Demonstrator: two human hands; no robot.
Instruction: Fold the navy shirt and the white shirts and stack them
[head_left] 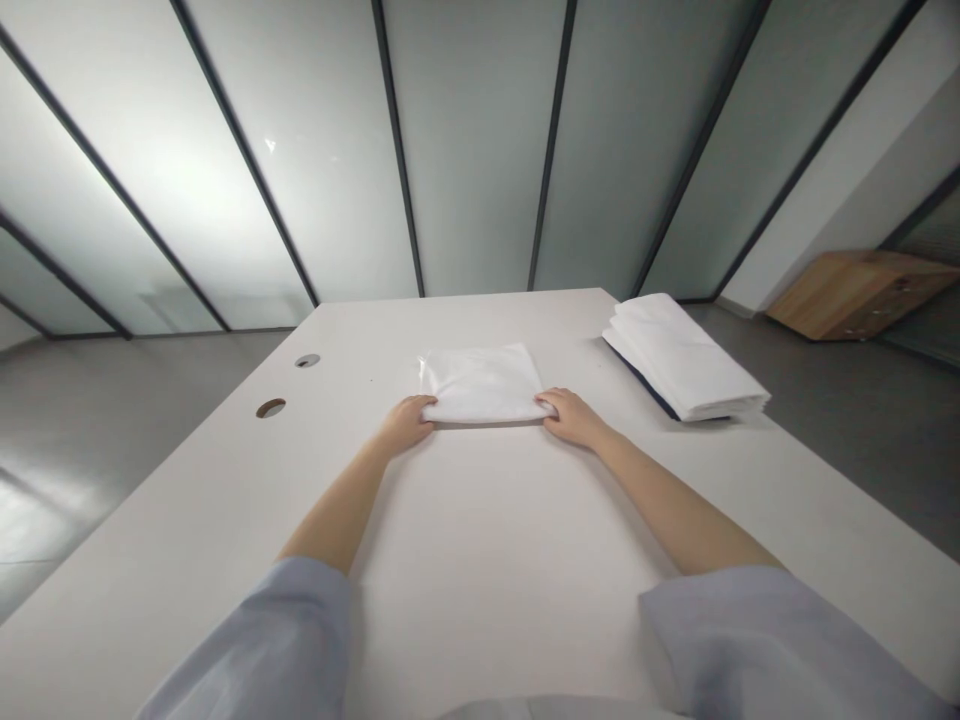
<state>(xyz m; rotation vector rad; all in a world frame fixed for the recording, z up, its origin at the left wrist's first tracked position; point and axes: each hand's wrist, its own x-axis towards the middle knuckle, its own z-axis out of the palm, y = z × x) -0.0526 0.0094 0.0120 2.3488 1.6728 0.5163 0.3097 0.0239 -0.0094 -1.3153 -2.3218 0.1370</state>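
Observation:
A folded white cloth in a clear plastic bag [486, 384] lies on the white table [495, 560], its near edge lifted slightly. My left hand [409, 420] grips the near left corner, thumb below and fingers above. At the near right corner, my right hand [571, 415] pinches the edge in the same way. Loose clear plastic shows at the bag's far left side.
Right of the bag, a stack of folded white cloths or bags [682, 355] rests near the table's right edge, with something dark underneath. Two round holes, one a cable hole [271, 408], sit at the left. A wooden cabinet [855, 290] stands beyond on the floor.

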